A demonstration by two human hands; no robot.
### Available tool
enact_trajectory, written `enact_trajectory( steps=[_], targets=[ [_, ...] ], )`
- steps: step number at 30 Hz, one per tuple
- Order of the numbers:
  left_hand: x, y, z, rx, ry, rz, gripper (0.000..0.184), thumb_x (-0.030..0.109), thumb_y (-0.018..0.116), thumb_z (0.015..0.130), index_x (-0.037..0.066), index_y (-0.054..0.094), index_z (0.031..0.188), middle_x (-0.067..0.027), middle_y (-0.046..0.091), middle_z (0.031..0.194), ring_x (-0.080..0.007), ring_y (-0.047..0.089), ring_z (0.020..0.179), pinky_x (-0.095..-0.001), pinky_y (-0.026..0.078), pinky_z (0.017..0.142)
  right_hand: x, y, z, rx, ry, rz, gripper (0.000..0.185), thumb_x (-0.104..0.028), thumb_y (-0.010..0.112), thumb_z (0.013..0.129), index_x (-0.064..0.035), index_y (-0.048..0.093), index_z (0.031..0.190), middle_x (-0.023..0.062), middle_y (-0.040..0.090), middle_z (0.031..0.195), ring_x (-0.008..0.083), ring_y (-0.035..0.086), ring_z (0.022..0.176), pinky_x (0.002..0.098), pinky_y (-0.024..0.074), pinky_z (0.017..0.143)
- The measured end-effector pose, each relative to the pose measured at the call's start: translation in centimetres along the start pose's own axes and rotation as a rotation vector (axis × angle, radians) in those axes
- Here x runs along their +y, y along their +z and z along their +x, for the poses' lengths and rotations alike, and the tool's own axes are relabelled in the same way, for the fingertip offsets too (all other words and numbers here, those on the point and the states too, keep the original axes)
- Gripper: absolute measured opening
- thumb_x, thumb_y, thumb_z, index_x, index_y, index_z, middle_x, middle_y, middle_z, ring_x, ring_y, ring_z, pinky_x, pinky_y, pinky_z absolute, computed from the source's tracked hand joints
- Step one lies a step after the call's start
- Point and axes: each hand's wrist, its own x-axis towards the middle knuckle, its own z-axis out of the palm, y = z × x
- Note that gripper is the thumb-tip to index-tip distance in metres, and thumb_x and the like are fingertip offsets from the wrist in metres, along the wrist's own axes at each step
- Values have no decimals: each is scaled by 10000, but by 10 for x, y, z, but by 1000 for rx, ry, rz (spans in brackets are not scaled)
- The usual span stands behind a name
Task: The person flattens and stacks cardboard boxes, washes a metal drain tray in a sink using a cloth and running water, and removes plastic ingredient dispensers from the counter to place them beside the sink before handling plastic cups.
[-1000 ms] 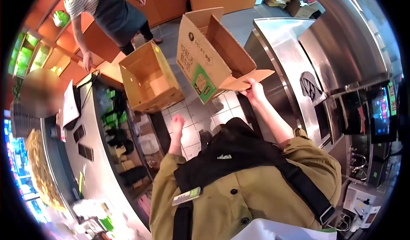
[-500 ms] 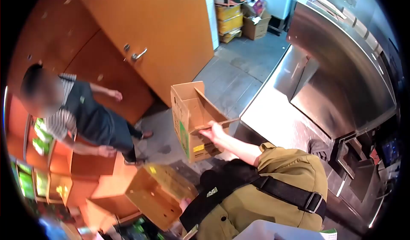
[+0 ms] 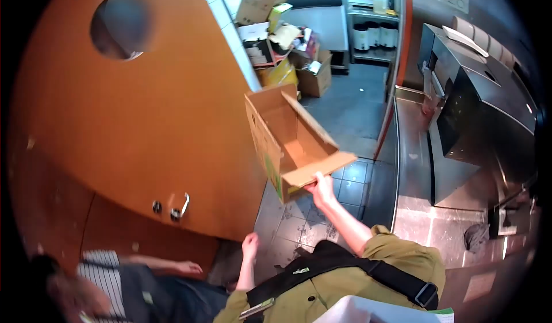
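Note:
My right hand (image 3: 321, 189) grips the near end of an open cardboard box (image 3: 265, 142), fingers closed at its folded-out flap. The box hangs tilted in front of me, its open top toward me and its inside bare. My left hand (image 3: 249, 246) is raised below and left of the box, apart from it. Its fingers are curled in, with nothing visible in them.
A large wooden door (image 3: 144, 133) with a metal handle (image 3: 181, 208) stands at left. A co-worker in a dark apron (image 3: 155, 288) is at lower left. Stacked cartons (image 3: 313, 81) lie beyond the doorway. A steel counter (image 3: 422, 225) runs along the right.
My view has turned toward the doorway, and the box in my right hand is nearer to it. My left hand has risen; the second box beside it has left view.

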Motion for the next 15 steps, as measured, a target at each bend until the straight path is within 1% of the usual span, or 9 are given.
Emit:
enact_trajectory(
  steps=[1,3,4,5,6,10,11,12,15],
  targets=[
    [32,19,49,-109,28,-4,175,144,521,795,57,547,945,14,509,672,-52,434,574,-186,357,491,-18,10,17,-29,-48,-29,210,-94,438,742,39,489,897,130,555,866,239,580,774,378,505,639],
    [99,74,126,-298,233,43,217,128,498,808,34,509,1003,0,502,682,-64,423,555,-199,372,501,-54,35,43,-133,-164,4,271,-112,423,774,41,466,993,147,545,954,249,566,849,377,493,689],
    [150,106,130,-336,166,12,251,134,486,819,25,471,1045,-10,496,693,-74,427,555,-213,401,539,-61,38,63,-126,-203,7,272,-110,417,778,50,463,993,147,543,962,244,562,857,376,484,709],
    [175,138,157,-369,73,-202,283,147,477,827,24,435,1079,-14,489,703,-78,425,552,-231,426,593,-68,43,86,-87,-247,-1,259,-102,432,775,56,472,977,142,545,956,238,559,861,378,476,722],
    [196,165,182,-497,98,-318,294,155,470,832,32,419,1094,-9,473,697,-78,408,541,-246,436,643,-70,41,114,-66,-267,-16,240,-88,453,766,62,484,950,133,548,933,234,561,848,379,477,716],
    [303,270,252,-419,401,-199,334,288,407,874,18,458,1062,-4,504,772,-69,438,647,-204,378,625,-93,52,206,3,-355,-48,215,-77,465,757,71,490,910,117,551,873,225,578,781,357,496,668],
    [334,287,259,-428,393,-208,407,355,375,874,26,445,1103,-36,537,881,-96,479,736,-237,393,706,-101,54,224,17,-359,-40,213,-77,464,757,73,490,906,116,551,862,224,581,766,352,500,657],
    [365,313,275,-441,401,-201,476,407,334,873,39,405,1166,-92,512,1046,-148,474,933,-299,359,835,-113,57,256,28,-381,-37,209,-77,465,756,71,491,902,115,551,860,221,583,760,348,502,650],
    [410,378,324,-567,469,-137,533,444,295,870,44,345,1218,-130,404,1203,-200,366,1118,-342,247,948,-133,65,327,86,-399,3,186,-73,466,756,61,494,882,111,551,851,209,583,748,339,505,643]
  ],
)
